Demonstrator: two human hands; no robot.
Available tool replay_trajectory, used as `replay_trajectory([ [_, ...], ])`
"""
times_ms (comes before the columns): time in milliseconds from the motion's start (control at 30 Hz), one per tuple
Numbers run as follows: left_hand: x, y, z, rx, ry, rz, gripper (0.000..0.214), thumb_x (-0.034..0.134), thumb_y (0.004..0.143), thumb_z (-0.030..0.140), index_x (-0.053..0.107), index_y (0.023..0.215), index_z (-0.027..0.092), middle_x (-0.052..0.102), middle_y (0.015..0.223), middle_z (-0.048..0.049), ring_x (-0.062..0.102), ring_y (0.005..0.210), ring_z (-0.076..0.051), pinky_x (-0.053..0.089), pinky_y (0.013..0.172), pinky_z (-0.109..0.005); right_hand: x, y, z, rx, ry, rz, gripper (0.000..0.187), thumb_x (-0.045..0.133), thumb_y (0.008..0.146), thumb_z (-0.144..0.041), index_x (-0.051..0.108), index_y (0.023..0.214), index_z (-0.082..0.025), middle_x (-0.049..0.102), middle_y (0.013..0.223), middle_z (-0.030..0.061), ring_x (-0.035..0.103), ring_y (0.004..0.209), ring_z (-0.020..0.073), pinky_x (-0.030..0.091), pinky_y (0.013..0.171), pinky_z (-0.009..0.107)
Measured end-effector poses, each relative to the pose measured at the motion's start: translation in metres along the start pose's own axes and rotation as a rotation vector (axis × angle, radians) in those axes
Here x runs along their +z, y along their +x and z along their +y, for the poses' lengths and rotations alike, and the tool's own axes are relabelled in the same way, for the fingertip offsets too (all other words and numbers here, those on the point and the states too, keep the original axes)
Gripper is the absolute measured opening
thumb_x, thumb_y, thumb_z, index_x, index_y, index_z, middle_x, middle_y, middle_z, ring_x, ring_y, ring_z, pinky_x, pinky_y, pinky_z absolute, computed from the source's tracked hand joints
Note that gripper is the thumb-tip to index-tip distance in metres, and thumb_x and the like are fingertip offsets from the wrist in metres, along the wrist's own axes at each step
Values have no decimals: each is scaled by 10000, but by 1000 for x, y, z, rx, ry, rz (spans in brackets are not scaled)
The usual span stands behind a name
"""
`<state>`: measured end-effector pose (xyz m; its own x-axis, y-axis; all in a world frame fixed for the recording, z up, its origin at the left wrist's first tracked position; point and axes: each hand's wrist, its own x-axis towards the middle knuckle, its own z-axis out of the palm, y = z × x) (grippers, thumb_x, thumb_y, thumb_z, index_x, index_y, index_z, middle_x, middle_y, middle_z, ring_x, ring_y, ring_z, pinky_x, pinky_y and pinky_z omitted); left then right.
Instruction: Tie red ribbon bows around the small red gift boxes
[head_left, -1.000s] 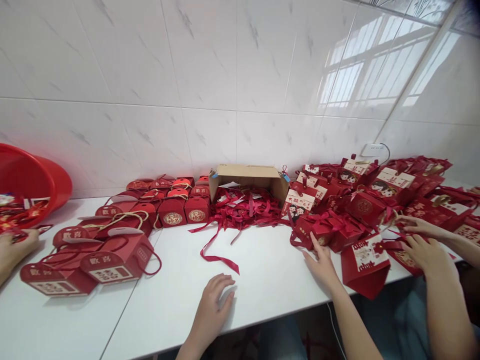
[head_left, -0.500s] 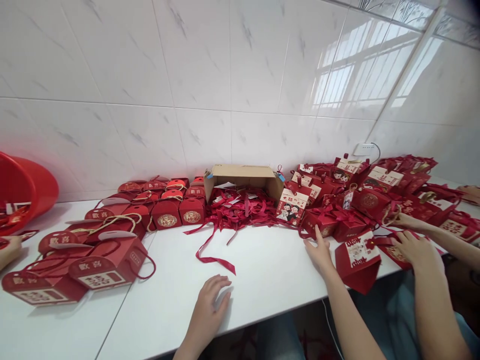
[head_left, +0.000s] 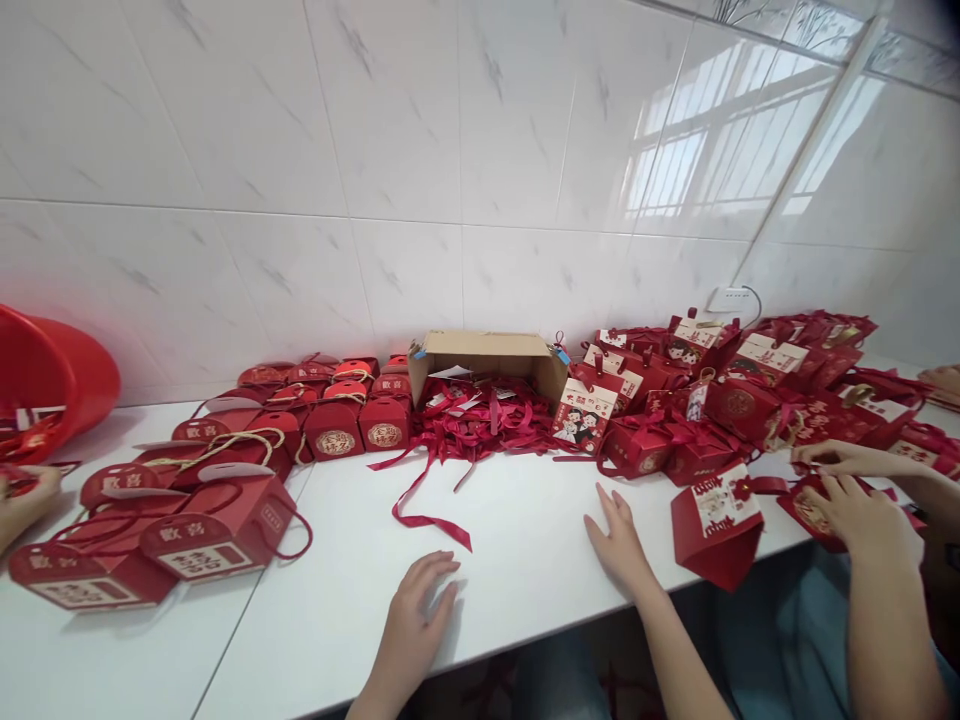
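Note:
My left hand [head_left: 420, 615] rests at the table's front edge, fingers apart and holding nothing. To its right, my right hand [head_left: 619, 545] is over the white table [head_left: 517, 545], fingers spread, also without anything in it. Behind my right hand stands a small red gift box [head_left: 636, 447] with a ribbon handle, apart from the fingers. A red triangular gift box [head_left: 716, 530] with a white printed panel lies to its right. Ahead of my left hand a loose dark red ribbon [head_left: 427, 518] trails from a cardboard box [head_left: 487, 345] of tangled ribbons.
Rows of red gift boxes [head_left: 217, 535] with cord handles fill the left side, beside a tipped red bucket [head_left: 82, 375]. More red boxes [head_left: 757, 405] crowd the right. A co-worker's hands [head_left: 847, 490] work on a red box there; another person's hand [head_left: 26, 505] shows far left.
My right hand has drawn back toward me and left, away from the small red gift box. My left hand has hardly moved. The co-worker's hands on the right have shifted over their box.

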<state>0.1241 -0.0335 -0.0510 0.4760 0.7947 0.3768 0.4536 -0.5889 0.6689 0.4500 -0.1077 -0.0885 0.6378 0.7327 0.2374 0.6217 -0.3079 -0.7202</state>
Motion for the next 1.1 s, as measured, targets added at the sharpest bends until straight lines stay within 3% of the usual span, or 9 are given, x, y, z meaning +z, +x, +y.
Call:
replay_trajectory([
  [100, -4, -5, -3, 18, 88, 124, 213, 477, 863, 277, 661, 955, 225, 643, 1089, -86, 590, 1061, -240, 503, 901, -420, 16, -36, -16, -98, -144, -65, 547, 427, 843, -351, 458, 1348, -140, 335, 1412, 189, 271, 1343, 350, 267, 1064, 506],
  [200, -8, -6, -7, 1, 263, 155, 231, 485, 844, 249, 655, 999, 227, 635, 1130, -91, 562, 1097, -273, 481, 898, -461, 30, -69, -37, -173, -228, -124, 437, 435, 864, -338, 566, 1262, -213, 379, 1418, 154, 217, 1362, 380, 203, 1063, 583],
  [400, -11, 17, -8, -33, 443, -94, 546, 383, 832, 98, 406, 1362, 230, 413, 1435, -79, 292, 1349, -304, 345, 1002, -507, 37, -110, -101, -380, 8, -423, 359, 462, 882, -347, 591, 1213, -303, 390, 1436, 94, 227, 1367, 356, 141, 1054, 649],
  [500, -12, 25, -4, -89, 428, -139, 488, 390, 843, 112, 444, 1323, 183, 491, 1362, -102, 365, 1292, -298, 335, 991, -494, 37, -124, -129, -392, 292, -541, 300, 453, 893, -349, 654, 1100, -265, 553, 1287, 108, 418, 1274, 309, 301, 1042, 556],
  [600, -15, 20, 7, -133, 405, -98, 260, 395, 864, 152, 623, 987, 174, 645, 1049, -89, 543, 1021, -258, 410, 855, -426, 39, -135, -147, -292, 565, -609, 319, 420, 915, -367, 690, 994, -216, 656, 1057, 119, 612, 1017, 226, 494, 889, 363],
  [700, -20, 5, 28, -180, 362, -67, 204, 415, 870, 186, 599, 781, 185, 641, 838, -56, 555, 848, -236, 418, 759, -399, 43, -141, -152, -274, 656, -589, 329, 444, 906, -385, 690, 1010, -193, 657, 965, 114, 637, 908, 202, 521, 808, 293],
  [867, -30, -24, 64, -67, 170, -114, 195, 373, 907, 195, 549, 824, 205, 625, 836, -26, 543, 819, -194, 400, 840, -395, 47, -144, -149, -179, 682, -437, 332, 508, 870, -415, 704, 995, -178, 637, 993, 127, 622, 927, 216, 516, 796, 275],
  [1000, -34, -40, 71, -102, 39, -99, 219, 329, 928, 211, 529, 840, 214, 619, 799, -29, 546, 749, -179, 422, 703, -294, 46, -147, -153, -65, 837, -380, 301, 577, 825, -441, 722, 857, -178, 636, 868, 88, 619, 773, 189, 514, 689, 248],
  [1100, -37, -44, 70, -155, -101, -128, 205, 339, 933, 258, 524, 855, 216, 603, 770, -23, 537, 694, -159, 403, 651, -255, 43, -150, -158, 36, 937, -384, 302, 656, 753, -471, 722, 764, -177, 651, 793, 71, 618, 762, 206, 512, 703, 268],
])
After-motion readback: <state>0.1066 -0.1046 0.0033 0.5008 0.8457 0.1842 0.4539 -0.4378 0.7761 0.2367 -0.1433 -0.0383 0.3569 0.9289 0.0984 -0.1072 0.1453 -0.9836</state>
